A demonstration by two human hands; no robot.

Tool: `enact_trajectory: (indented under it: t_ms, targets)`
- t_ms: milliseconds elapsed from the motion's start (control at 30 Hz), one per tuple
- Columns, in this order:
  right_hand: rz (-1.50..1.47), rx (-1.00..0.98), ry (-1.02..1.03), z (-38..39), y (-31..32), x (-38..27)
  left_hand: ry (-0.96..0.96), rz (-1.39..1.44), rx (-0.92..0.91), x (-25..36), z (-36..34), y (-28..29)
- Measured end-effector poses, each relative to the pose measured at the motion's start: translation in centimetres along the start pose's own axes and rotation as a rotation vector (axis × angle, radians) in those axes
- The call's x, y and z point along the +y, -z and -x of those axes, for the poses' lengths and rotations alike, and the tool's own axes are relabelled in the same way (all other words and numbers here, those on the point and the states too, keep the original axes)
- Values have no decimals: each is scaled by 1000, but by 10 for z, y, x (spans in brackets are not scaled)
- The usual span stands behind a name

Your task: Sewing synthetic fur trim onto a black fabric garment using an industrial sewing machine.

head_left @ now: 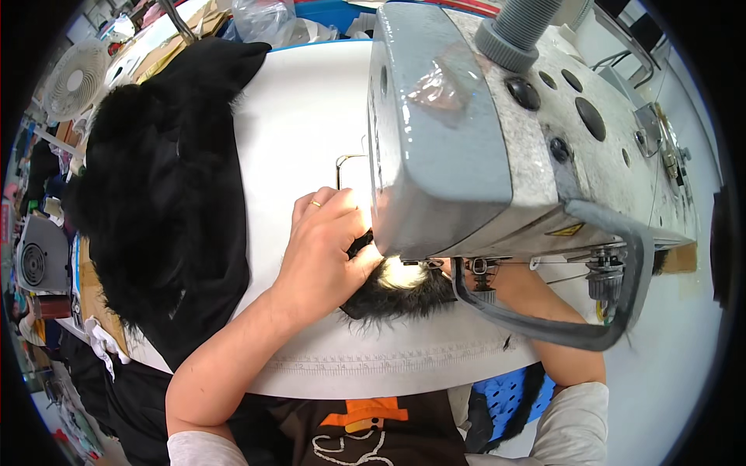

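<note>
A black furry piece of fabric [404, 301] lies on the white table under the head of a sewing machine [443, 155]. My left hand [322, 241], with a ring on one finger, is closed on the left edge of this piece, its thumb and curled fingers gripping it beside the needle area. A bright lamp glares on the fur there. My right hand [501, 278] reaches in from the right to the other side of the piece; the machine head hides its fingers.
A large black furry garment [171, 194] covers the table's left side. Printed ruler marks run along the front of the table [326, 380]. A grey curved bar [544, 322] juts out below the machine head. A blue perforated basket [505, 400] sits beneath the table edge; a fan [76, 80] stands far left.
</note>
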State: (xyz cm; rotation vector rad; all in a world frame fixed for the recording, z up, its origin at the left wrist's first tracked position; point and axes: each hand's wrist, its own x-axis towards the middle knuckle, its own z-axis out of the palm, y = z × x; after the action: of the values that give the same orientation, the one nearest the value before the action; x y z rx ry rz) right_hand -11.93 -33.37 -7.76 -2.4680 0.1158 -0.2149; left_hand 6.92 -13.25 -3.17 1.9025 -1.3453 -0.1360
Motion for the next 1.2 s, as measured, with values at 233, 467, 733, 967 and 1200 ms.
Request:
enact_trajectory:
  t_ms: [233,467,733,967,1200]
  targets:
    - [139,32,12,-82,-11,9,-6,-25,24,-11,1,-10]
    - [295,81,-1,-49,-1,19,14,-56,-65,-10,-1,-16]
    - [442,-96,-235,-11,2,28,-177,-189,65,-6,-5,-18]
    - [79,-139,-319,-19,14,-26,-67,-27,-90,-12,12,-2]
    - [-544,-42,-173,-10,6,-9,-15,113,-99,-6,10,-1]
